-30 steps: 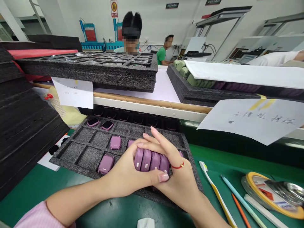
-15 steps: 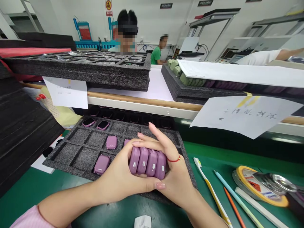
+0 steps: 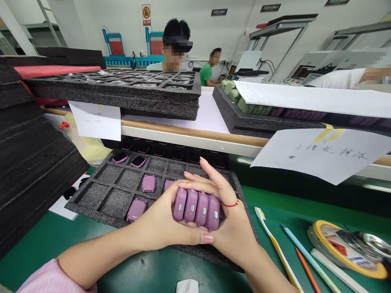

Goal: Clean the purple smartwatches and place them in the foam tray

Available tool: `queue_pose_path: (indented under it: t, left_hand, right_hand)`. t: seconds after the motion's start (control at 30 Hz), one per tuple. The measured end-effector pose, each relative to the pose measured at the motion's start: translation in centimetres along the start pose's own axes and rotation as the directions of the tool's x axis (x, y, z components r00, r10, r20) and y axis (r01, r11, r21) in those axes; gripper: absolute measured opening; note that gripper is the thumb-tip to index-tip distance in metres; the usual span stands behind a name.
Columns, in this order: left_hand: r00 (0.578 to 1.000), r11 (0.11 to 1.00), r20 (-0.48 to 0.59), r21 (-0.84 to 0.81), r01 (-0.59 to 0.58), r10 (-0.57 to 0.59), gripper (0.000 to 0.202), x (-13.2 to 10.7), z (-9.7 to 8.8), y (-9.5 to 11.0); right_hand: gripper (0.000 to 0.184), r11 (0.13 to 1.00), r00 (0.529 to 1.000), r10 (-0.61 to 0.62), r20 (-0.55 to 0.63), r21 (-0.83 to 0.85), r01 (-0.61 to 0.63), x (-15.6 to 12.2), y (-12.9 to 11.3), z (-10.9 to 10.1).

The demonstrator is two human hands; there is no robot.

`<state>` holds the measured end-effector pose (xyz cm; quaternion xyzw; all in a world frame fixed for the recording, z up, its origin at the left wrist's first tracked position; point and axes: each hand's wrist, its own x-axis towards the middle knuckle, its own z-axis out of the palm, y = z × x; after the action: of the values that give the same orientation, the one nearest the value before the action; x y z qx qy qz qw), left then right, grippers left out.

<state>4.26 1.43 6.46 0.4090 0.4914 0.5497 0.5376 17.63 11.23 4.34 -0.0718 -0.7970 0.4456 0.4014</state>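
A row of several purple smartwatch cases (image 3: 191,205) is pressed side by side between my two hands, their edges with small silver buttons facing up at me. My left hand (image 3: 163,219) clasps the row from the left, its thumb along the near side. From the right, my right hand (image 3: 233,221) cups the same row, index finger stretched out past the far side. Beneath and behind them lies a black foam tray (image 3: 120,178) with square compartments. One purple watch case (image 3: 137,210) sits in it just left of my left wrist, another (image 3: 148,183) farther back.
To the right lie a toothbrush (image 3: 276,244), a light-blue pen (image 3: 308,254), an orange stick (image 3: 307,268) and a tape roll (image 3: 348,252). A shelf edge (image 3: 189,134) crosses behind the tray, bearing foam trays. Black foam sheets (image 3: 36,162) are stacked at left. Co-workers sit beyond.
The whole view has shifted slightly, so everything appears a little farther right. Both hands keep the same clasp on the row of watch cases. A co-worker's head across the shelf has turned.
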Motion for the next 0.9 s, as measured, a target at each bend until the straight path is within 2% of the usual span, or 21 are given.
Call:
queue_pose_path:
  t: [0.13,0.3,0.47,0.6,0.67,0.77,0.83,0.9]
  left_hand:
    - [0.999,0.999,0.018,-0.013,-0.041,0.041,0.064,0.1,-0.3,0.1]
    - [0.989,0.994,0.104,-0.042,-0.097,0.101,0.035,0.4,-0.8,0.5]
    - [0.997,0.997,0.063,-0.071,-0.038,0.042,0.039,0.4,-1.2,0.6]
    - [0.987,0.994,0.115,-0.026,-0.107,0.109,0.043,0.4,-0.9,0.6]
    - [0.987,0.991,0.079,-0.011,-0.136,0.137,0.050,0.4,-0.7,0.5]
    - [0.979,0.977,-0.030,0.076,-0.197,0.200,0.059,0.2,-0.5,0.4]
    - [0.974,0.971,-0.055,0.102,-0.216,0.222,0.058,-0.1,-0.5,0.4]
    - [0.976,0.975,-0.040,0.064,-0.211,0.214,0.054,-0.3,-0.4,0.5]
  right_hand:
    - [0.093,0.996,0.999,-0.032,0.003,-0.082,0.032,-0.1,-0.1,-0.1]
    - [0.094,0.960,0.986,-0.153,0.058,-0.226,0.163,0.1,-0.4,0.1]
    - [0.094,0.942,0.969,-0.217,0.114,-0.237,0.239,0.2,-0.1,0.3]
    - [0.088,0.953,0.977,-0.193,0.089,-0.219,0.209,0.0,0.0,0.2]
    - [0.085,0.944,0.971,-0.214,0.107,-0.233,0.234,-0.1,0.0,0.2]
    - [0.087,0.910,0.947,-0.293,0.130,-0.267,0.318,-0.2,-0.1,0.4]
    - [0.091,0.920,0.947,-0.307,0.098,-0.225,0.322,-0.3,-0.2,0.4]
    - [0.094,0.960,0.966,-0.259,-0.002,-0.110,0.258,-0.4,-0.4,0.2]
